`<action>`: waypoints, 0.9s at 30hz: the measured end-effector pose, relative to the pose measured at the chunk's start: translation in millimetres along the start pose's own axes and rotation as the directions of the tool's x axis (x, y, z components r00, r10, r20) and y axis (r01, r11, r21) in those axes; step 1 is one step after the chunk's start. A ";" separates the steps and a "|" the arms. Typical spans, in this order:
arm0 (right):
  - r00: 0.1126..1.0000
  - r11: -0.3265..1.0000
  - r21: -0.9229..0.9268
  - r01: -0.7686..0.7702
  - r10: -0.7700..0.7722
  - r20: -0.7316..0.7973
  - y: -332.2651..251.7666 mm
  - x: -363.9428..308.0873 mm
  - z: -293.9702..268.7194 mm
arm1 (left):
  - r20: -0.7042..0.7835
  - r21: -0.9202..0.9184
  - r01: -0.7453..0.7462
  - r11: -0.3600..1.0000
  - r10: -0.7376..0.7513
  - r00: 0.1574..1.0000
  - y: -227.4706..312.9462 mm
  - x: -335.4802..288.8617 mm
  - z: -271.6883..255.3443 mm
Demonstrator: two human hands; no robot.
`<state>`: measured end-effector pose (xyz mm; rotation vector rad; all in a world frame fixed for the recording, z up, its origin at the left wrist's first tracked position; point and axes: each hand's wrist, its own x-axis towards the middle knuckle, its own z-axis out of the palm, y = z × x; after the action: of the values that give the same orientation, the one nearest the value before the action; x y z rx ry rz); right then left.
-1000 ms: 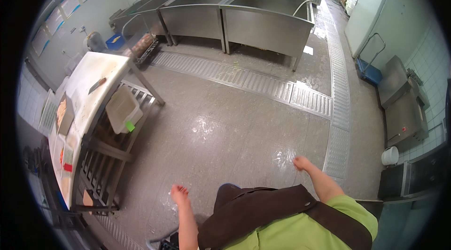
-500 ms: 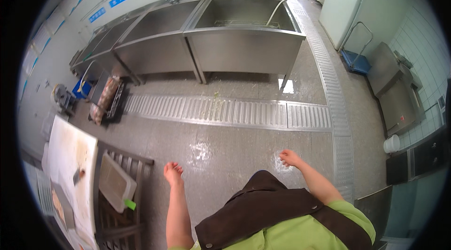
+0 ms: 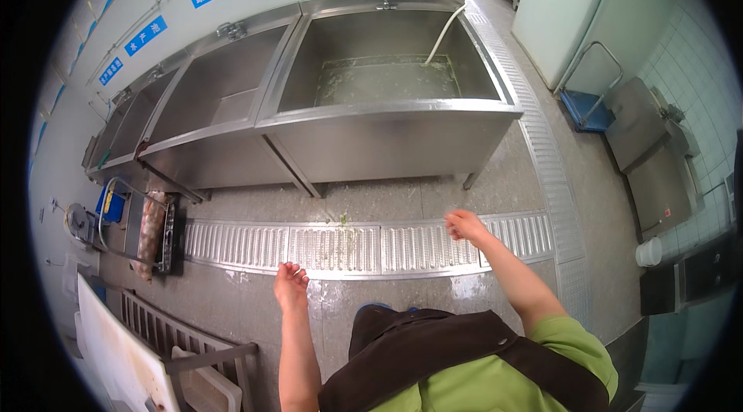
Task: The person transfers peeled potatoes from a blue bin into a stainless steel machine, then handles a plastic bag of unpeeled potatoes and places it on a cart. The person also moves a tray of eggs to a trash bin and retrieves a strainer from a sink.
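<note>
The person's left hand (image 3: 291,285) and right hand (image 3: 463,224) are hanging empty, fingers loosely curled, over the ribbed metal floor drain grate (image 3: 371,248) fronting the large stainless steel sink (image 3: 387,129).

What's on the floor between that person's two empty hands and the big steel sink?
In the head view, a metal floor drain grate with green scraps, then wet floor, lies between the hands and the sink.
</note>
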<state>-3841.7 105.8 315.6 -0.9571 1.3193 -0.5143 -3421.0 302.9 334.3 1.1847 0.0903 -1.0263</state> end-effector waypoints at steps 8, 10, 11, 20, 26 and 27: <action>0.961 0.981 0.100 0.169 -0.186 0.203 -199.3 168.1 76.2 | 0.146 0.027 0.097 0.995 -0.100 0.984 59.6 173.7 156.3; 0.966 0.981 0.100 0.169 -0.185 0.181 -231.8 198.8 70.1 | 0.211 0.041 0.113 0.993 -0.120 0.970 69.5 207.0 208.7; 0.971 0.980 0.088 0.180 -0.191 0.145 -246.5 222.4 55.9 | 0.252 0.058 0.117 0.991 -0.128 0.959 73.4 221.9 241.1; 0.991 0.991 0.130 0.043 -0.026 -0.128 -303.9 506.3 -41.4 | 0.363 0.187 0.211 0.959 -0.267 0.892 44.1 383.7 466.4; 0.966 0.967 -0.119 -0.224 0.237 0.103 -178.6 690.0 -11.5 | 0.149 0.208 0.356 0.911 -0.389 0.909 -36.0 491.1 516.8; 0.943 0.928 -0.229 -0.295 0.321 0.085 -163.0 698.2 -16.4 | 0.103 0.223 0.375 0.900 -0.404 0.909 -48.2 507.5 519.9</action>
<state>-3672.9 -538.5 49.7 -0.9163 1.4010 -0.0710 -3391.8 -418.9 242.8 1.2968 0.1144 -1.5040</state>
